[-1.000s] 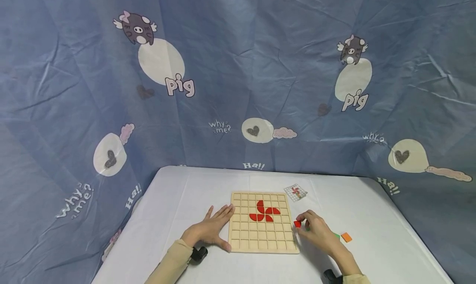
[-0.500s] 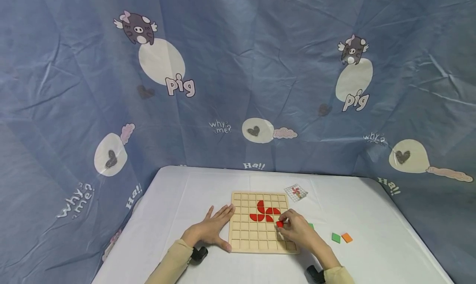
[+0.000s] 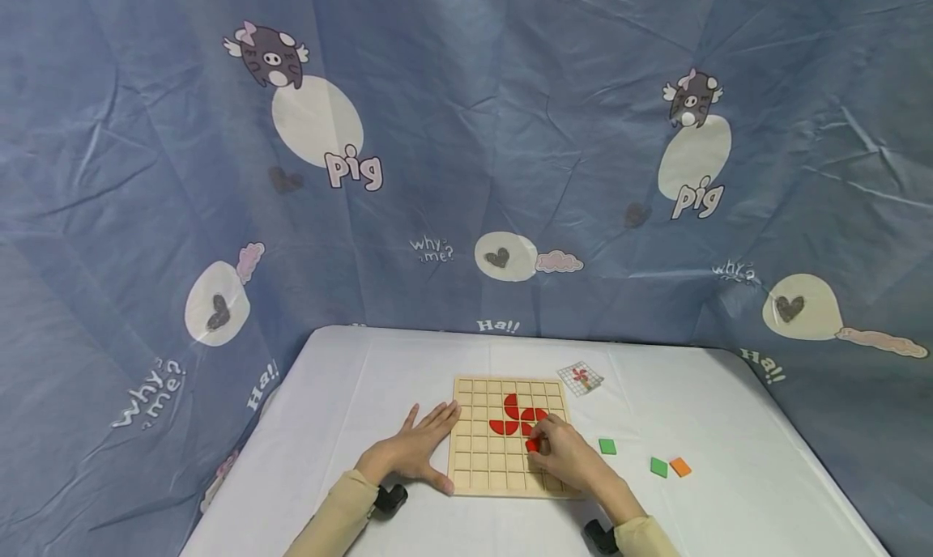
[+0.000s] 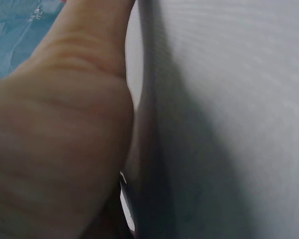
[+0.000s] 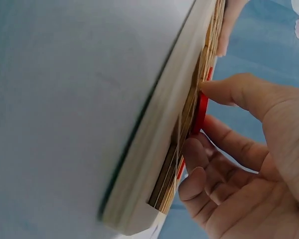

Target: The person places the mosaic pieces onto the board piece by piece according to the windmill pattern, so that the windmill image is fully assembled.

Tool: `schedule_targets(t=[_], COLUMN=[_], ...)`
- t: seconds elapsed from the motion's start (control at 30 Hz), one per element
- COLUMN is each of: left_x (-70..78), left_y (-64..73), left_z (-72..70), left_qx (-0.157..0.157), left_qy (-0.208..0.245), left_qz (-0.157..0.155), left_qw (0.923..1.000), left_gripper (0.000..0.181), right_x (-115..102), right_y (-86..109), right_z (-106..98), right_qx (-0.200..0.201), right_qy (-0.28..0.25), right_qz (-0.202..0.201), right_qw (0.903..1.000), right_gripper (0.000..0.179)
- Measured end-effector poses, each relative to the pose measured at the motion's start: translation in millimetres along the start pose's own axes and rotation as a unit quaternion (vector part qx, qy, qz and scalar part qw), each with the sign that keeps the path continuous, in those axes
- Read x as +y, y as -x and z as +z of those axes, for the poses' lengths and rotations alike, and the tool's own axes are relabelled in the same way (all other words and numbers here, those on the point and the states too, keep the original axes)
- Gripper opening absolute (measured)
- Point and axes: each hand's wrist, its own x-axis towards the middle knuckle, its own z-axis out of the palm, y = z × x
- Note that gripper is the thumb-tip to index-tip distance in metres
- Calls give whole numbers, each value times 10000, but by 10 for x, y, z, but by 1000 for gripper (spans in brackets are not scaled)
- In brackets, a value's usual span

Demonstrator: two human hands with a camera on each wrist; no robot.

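Observation:
A wooden grid board (image 3: 487, 482) lies on the white table with several red quarter-circle tiles (image 3: 511, 412) set in its cells as a pinwheel. My right hand (image 3: 567, 453) is over the board's right half and pinches a red tile (image 3: 533, 445) between thumb and fingers, just below the pinwheel. In the right wrist view that red tile (image 5: 201, 113) is tilted on edge, close over the grid, with the thumb above and fingertips below. My left hand (image 3: 417, 445) lies flat with fingers spread, its fingertips and thumb at the board's left edge.
Right of the board lie a green tile (image 3: 607, 446), another green tile (image 3: 659, 467) and an orange tile (image 3: 680, 466). A pattern card (image 3: 580, 377) showing a red pinwheel on a grid rests behind the board's far right corner. A blue printed curtain (image 3: 437, 176) hangs behind the table.
My right hand has carried the red tile leftward from beside the board to over the cells below the pinwheel, uncovering the green tiles. The left hand has stayed in place.

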Motion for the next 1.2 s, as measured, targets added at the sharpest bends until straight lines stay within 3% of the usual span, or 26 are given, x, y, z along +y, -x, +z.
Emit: schedule_targets(t=[1.2], left_x=[-31], left_y=[-10], left_z=[22], left_qx=[-9], left_qy=[32], left_qz=[31], left_qw=[10000], left_gripper=[133], right_x=[21], right_y=[-55], right_z=[8], right_qx=[177], right_qy=[113], right_qz=[-318], right_qw=[9993], right_gripper=[12])
